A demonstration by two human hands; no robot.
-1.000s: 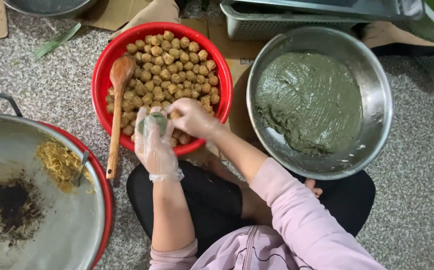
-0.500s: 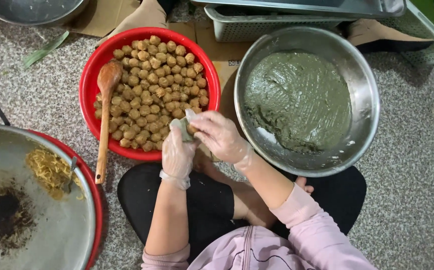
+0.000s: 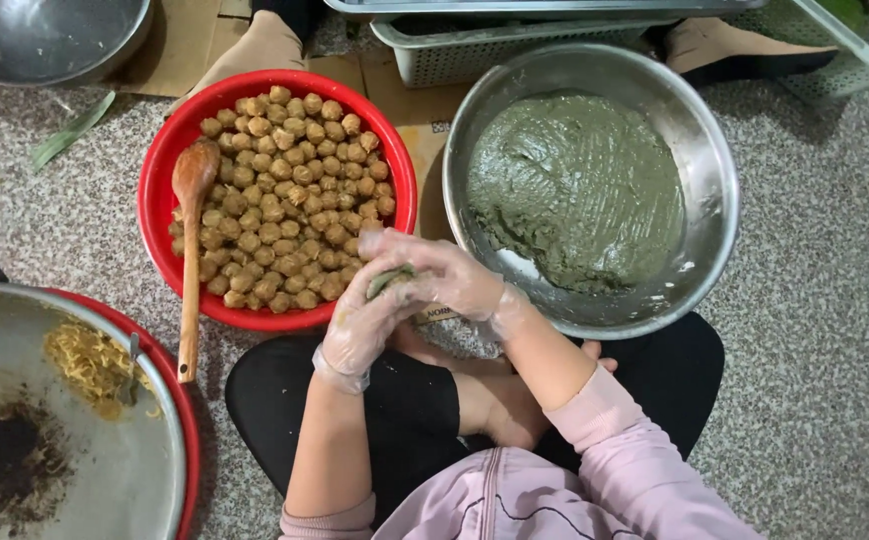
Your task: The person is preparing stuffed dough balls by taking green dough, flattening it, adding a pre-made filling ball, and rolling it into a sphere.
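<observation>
The lump of green dough [image 3: 392,281] sits between my two palms, dull olive in colour, soft-looking and only partly showing as a dark wedge where my hands meet. My left hand [image 3: 365,320] cups it from below and my right hand [image 3: 445,275] lies over it from above, both in thin clear plastic gloves, pressed together around the lump with the fingers curled close. I hold it just above my lap, at the near rim of the red basin [image 3: 170,150].

That basin is heaped with small brown filling balls [image 3: 290,200], round and crumbly on the surface. A wooden spoon [image 3: 193,250] leans in it on the left, its bowl among the balls and its handle sticking out over the rim toward me.

To the right, touching the space beside my right hand, stands a big steel bowl [image 3: 715,170] holding a smeared mass of the same green paste [image 3: 575,190].

On my left, a wide metal pan [image 3: 135,470] holds a yellow shredded heap [image 3: 90,360] and a dark powdery patch [image 3: 10,450]. Everything rests on a speckled stone floor [image 3: 835,330], with pieces of cardboard [image 3: 180,45] lying beyond the basin.
</observation>
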